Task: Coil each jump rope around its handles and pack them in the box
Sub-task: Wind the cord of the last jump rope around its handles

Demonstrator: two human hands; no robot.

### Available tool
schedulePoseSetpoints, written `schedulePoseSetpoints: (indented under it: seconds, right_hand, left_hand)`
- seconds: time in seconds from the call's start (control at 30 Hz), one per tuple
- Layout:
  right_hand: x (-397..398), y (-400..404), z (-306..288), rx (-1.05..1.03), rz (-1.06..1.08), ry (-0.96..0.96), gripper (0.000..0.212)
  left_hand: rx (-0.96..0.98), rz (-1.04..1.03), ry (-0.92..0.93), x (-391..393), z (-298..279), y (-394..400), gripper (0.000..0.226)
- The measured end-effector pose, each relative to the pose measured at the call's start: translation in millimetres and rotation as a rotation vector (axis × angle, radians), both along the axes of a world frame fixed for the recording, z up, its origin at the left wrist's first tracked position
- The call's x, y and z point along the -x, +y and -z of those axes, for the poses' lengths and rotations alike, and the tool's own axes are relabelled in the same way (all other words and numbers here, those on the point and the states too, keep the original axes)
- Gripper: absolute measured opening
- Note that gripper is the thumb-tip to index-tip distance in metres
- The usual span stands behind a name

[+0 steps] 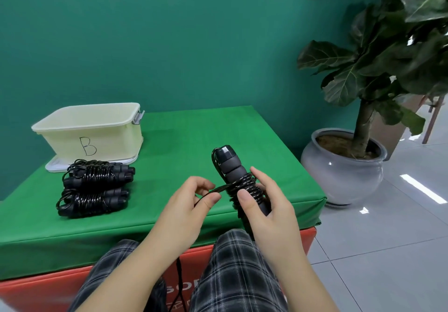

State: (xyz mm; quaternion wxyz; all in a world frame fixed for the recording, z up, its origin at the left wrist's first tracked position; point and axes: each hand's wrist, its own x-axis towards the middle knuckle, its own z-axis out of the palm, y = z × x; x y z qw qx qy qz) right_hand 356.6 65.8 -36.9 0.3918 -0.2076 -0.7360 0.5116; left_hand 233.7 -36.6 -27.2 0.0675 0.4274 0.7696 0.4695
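Right hand [264, 205] grips handles [232, 168], long axis up-left; left hand [191, 202] pinches cord [218, 188] left of coil. Box [89, 129] upper left, nearer left hand; free end probably hangs below.

left grip [191, 202] pinching, right grip [264, 205] clasping

Seen from the head camera: right hand [263, 205] wrapped around black jump rope handles [236, 178], tilted up and away over the green table [184, 142], thumb pressed on the coils. Left hand [191, 202] just beside, pinching the rope's loose strand [215, 190] where it left the coils. Two coiled jump ropes [94, 188] lay side by side at the table's left, just in front of a cream box [89, 129] marked "B". Potted plant [363, 117] stood on the floor to the right.
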Motion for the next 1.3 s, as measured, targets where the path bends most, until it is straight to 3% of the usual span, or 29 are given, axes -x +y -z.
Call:
schedulePoseSetpoints:
  seconds: [0.3,0.43,0.6,0.73,0.83,0.97,1.13,1.3]
  right_hand:
    - [1.3,-3.7,-2.8,0.163,-0.196,0.158,0.026]
    - [7.0,-4.8,3.2,0.12,-0.15,0.158,0.034]
    - [8.1,-6.0,2.9,-0.043,-0.029,0.258,0.023]
    - [8.0,-5.6,-0.6,-0.111,0.007,0.267,0.024]
    - [7.4,-4.3,-0.9,-0.078,-0.015,0.27,0.022]
    - [7.9,-1.9,0.5,-0.01,-0.03,0.232,0.028]
    - [4.7,-1.3,-0.3,0.042,-0.096,0.114,0.03]
    - [3.0,-2.6,-0.9,-0.122,-0.089,-0.078,0.073]
  left_hand:
    - [-0.108,0.241,-0.205,0.3,0.2,0.2,0.029]
    - [-0.129,0.157,-0.017,0.5,-4.3,-1.1,0.032]
    - [-0.135,0.067,0.057,0.7,-5.6,-3.6,0.047]
    - [-0.123,0.053,0.048,-1.4,-12.9,-6.4,0.029]
    - [-0.101,0.012,0.049,-3.3,-16.6,-9.5,0.031]
    - [-0.215,-0.081,-0.117,-9.7,-20.5,-9.1,0.011]
    - [-0.276,-0.045,-0.172,-12.9,-26.6,-8.9,0.014]
    - [-0.308,-0.029,-0.199,-16.8,-25.2,-7.3,0.011]
